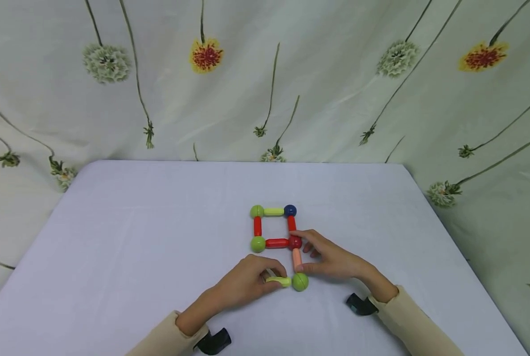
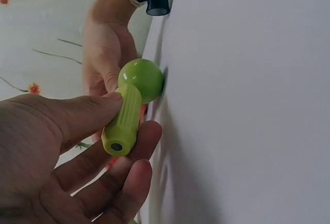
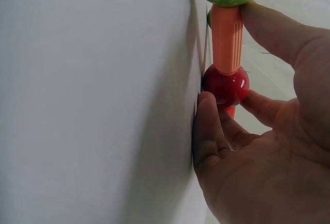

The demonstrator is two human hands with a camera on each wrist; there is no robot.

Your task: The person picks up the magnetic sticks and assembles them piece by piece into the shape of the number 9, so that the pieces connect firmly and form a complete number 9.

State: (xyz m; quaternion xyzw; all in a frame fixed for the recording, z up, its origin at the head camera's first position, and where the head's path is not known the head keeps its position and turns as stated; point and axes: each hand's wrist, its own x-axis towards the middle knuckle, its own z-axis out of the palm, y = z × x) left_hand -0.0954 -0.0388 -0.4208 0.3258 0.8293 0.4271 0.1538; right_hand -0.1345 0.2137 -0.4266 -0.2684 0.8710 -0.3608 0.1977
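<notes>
My left hand (image 1: 251,278) pinches a yellow-green rod (image 2: 122,123) between thumb and fingers. One end of that rod points at the near green ball (image 1: 300,282) and overlaps it in the left wrist view. With my right hand (image 1: 331,254) I hold the red ball (image 3: 226,85), fingers curled about it low over the table. The right thumb rests by the green ball, where the orange rod (image 3: 227,41) meets it. That orange rod links the red ball to the near green ball. Beyond, rods and balls form a square, with the red ball as its near right corner.
The square's other corners are a dark blue ball (image 1: 290,210), a far green ball (image 1: 257,211) and a left green ball (image 1: 258,244). A white-covered table (image 1: 135,247) lies beneath. Behind it hangs a flowered cloth (image 1: 327,79).
</notes>
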